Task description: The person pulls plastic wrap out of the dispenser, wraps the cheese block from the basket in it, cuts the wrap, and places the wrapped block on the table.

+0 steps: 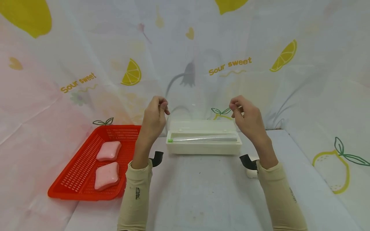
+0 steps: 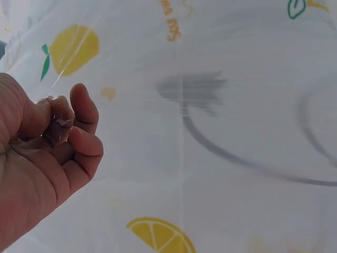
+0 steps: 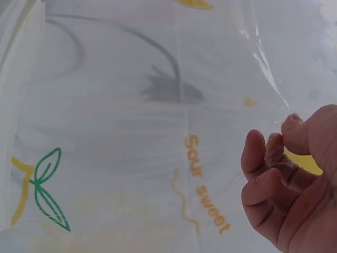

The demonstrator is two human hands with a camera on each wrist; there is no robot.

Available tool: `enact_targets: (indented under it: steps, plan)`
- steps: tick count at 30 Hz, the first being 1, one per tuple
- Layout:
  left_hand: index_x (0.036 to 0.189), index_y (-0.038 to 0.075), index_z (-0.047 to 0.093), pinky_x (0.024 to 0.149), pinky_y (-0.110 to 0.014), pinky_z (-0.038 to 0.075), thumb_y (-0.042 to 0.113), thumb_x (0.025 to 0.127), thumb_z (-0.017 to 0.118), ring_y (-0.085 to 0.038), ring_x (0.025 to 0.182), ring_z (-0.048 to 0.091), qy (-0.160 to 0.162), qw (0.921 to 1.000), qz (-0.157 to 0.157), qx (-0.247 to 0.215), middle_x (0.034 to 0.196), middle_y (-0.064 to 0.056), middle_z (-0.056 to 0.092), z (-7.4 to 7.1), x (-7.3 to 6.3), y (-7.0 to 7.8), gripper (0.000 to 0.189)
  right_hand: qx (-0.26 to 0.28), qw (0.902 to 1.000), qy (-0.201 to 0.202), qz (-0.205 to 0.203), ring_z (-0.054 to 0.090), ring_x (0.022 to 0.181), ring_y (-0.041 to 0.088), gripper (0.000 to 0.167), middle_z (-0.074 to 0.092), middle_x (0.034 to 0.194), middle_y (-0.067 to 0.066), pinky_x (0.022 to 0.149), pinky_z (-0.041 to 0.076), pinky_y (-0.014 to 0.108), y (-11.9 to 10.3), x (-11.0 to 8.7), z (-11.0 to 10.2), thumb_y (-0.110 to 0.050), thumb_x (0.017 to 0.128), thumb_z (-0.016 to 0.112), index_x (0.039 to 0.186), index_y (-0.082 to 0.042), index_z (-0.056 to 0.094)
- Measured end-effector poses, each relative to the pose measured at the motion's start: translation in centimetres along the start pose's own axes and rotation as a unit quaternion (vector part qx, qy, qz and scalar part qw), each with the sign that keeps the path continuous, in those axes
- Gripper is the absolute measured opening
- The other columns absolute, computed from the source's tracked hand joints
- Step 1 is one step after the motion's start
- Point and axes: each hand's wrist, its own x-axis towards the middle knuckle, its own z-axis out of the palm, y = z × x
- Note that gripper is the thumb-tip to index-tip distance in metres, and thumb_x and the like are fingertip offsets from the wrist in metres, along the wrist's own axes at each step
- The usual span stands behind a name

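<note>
Stretching between the two hands, a sheet of clear film is held up above the far side of the desk. One part of it is pinched by the left hand, with the thumb pressed to the bent fingers. Another part is pinched in the same way by the right hand. Both hands are kept narrow, and they are held well apart. Shiny lines in the film are seen by the pinched spots in the wrist views. Its lower edge is too clear to be made out.

Below and between the hands, a long white box is set on the desk. Its see-through lid is raised at the back. A long shiny strip is seen in the box, and a small green bit is seen at its left end.

To the left, two pink blocks are held apart in a red basket. A small white thing is partly hidden by the right wrist. Behind it all, a white cloth is printed with lemons and words.
</note>
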Motion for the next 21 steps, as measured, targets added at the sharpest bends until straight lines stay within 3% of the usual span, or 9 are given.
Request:
enact_targets:
  steps: [6, 15, 21]
  plan:
    - [0.103, -0.007, 0.05, 0.061, -0.023, 0.044, 0.003, 0.102, 0.048, -0.023, 0.077, 0.06, 0.04, 0.9985, 0.037, -0.008, 0.088, -0.017, 0.053, -1.0, 0.1, 2.0, 0.011, -0.008, 0.9991, 0.026, -0.034, 0.062, 0.065, 0.016, 0.005, 0.063, 0.087, 0.006, 0.062, 0.045, 0.02, -1.7, 0.9, -1.4, -0.004, 0.099, 0.055, 0.1, -0.004, 0.061]
    - [0.102, -0.01, 0.051, 0.076, -0.02, 0.047, 0.0, 0.101, 0.048, -0.024, 0.082, 0.063, 0.112, 0.9881, 0.101, -0.03, 0.09, -0.02, 0.056, -2.3, 0.6, 4.1, 0.01, -0.01, 0.9951, 0.085, -0.05, 0.06, 0.069, 0.01, 0.003, 0.062, 0.084, 0.004, 0.058, 0.042, 0.015, -4.4, 1.8, -3.4, -0.006, 0.097, 0.061, 0.099, -0.005, 0.063]
    - [0.102, -0.01, 0.052, 0.071, -0.02, 0.043, -0.004, 0.099, 0.05, -0.026, 0.08, 0.062, 0.149, 0.9813, 0.116, -0.037, 0.089, -0.019, 0.058, -3.0, 0.3, 6.1, 0.007, -0.002, 0.9903, 0.125, -0.06, 0.06, 0.076, 0.013, 0.005, 0.062, 0.087, 0.007, 0.06, 0.04, 0.016, -5.6, 1.8, -3.9, -0.006, 0.095, 0.064, 0.098, -0.003, 0.063]
